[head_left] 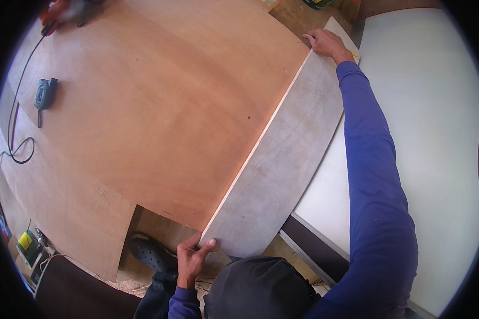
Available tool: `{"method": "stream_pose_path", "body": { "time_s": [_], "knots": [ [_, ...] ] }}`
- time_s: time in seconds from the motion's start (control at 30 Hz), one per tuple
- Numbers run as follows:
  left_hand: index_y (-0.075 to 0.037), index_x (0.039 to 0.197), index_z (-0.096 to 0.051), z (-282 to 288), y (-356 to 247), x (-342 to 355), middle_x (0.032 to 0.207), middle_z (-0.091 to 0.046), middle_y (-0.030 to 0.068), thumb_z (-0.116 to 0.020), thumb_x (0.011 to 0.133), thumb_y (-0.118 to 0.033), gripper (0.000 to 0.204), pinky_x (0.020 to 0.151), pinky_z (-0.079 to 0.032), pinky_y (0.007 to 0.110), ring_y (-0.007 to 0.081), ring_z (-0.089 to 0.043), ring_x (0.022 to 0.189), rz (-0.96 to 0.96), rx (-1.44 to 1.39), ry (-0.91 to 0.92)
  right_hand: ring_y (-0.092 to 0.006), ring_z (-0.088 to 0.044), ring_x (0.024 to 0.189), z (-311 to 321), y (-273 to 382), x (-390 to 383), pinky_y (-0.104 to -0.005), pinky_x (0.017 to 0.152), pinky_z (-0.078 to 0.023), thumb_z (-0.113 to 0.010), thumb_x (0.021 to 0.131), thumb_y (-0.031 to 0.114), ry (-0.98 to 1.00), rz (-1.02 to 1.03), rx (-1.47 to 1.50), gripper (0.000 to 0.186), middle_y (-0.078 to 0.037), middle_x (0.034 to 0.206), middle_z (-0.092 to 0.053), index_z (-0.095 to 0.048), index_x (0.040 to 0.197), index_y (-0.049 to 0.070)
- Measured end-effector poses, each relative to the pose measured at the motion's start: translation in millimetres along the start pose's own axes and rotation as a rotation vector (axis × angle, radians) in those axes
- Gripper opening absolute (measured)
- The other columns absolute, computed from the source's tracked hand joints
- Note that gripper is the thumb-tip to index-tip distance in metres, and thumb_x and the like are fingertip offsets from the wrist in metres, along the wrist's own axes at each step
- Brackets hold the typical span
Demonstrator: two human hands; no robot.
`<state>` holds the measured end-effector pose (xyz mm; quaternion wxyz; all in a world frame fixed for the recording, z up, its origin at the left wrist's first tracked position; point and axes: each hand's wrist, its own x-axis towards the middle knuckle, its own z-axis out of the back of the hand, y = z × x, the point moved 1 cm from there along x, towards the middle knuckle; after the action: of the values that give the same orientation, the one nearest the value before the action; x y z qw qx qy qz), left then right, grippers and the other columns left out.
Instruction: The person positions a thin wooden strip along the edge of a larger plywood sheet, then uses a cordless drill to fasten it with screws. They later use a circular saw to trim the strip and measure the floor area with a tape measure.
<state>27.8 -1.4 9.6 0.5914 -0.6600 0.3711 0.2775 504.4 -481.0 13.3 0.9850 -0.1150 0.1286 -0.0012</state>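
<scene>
Two grips (191, 258) (329, 44) on grey board (282, 154)

Our left hand (192, 257) and right hand (331, 45) bare, long blue-violet sleeves (375, 175) we wear snug at the cuffs, dark trousers (157, 297), black clog (151, 252) with round holes

Extends the blue-sleeved right arm (375, 165) up the frame's right side, with the right hand (329, 44) bent leftward at upper right; holds the left hand (191, 259) low, left of centre, thumb outstretched.
</scene>
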Motion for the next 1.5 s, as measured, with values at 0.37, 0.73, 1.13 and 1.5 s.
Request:
{"method": "stream_pose_path", "body": {
  "time_s": [0.37,0.73,1.13,1.5],
  "knots": [
    [0.006,0.114,-0.074,2,-1,0,0.093,-0.071,0.0006,-0.082,0.09,-0.014,0.033,0.073,-0.048,0.025,0.0083,-0.059,0.082,0.011,-0.04,0.009,-0.0393,-0.067,0.11,0,2,4,-0.0487,0.094,-0.053,-0.052,0.103,0.043,-0.03,0.054,0.008,0.038,-0.016,0.116,-0.074,-0.074,0.123,0.019],
    [0.006,0.118,-0.074,11,0,-2,0.094,-0.071,0.0007,-0.083,0.089,-0.017,0.038,0.075,-0.05,0.027,0.0087,-0.06,0.083,0.032,0.014,-0.008,-0.0388,-0.067,0.108,-5,-2,1,-0.0492,0.091,-0.053,-0.051,0.104,0.04,-0.081,0.083,0.033,0.037,-0.016,0.115,-0.074,-0.073,0.122,0.017],
    [0.004,0.123,-0.073,8,1,-2,0.095,-0.072,0.0005,-0.084,0.089,-0.018,0.042,0.075,-0.051,0.027,0.009,-0.061,0.084,0.037,-0.028,0.003,-0.0383,-0.067,0.111,0,0,-3,-0.0486,0.094,-0.053,-0.052,0.103,0.042,-0.036,0.026,0.027,0.037,-0.015,0.116,-0.074,-0.074,0.123,0.021],
    [0.004,0.119,-0.074,9,2,-2,0.092,-0.073,0.0015,-0.084,0.089,-0.018,0.039,0.075,-0.052,0.028,0.0093,-0.062,0.082,0.035,-0.027,0.002,-0.0379,-0.068,0.109,1,3,-2,-0.0476,0.093,-0.053,-0.051,0.104,0.042,-0.021,0.015,0.004,0.038,-0.014,0.115,-0.074,-0.073,0.123,0.018]
  ]
}}
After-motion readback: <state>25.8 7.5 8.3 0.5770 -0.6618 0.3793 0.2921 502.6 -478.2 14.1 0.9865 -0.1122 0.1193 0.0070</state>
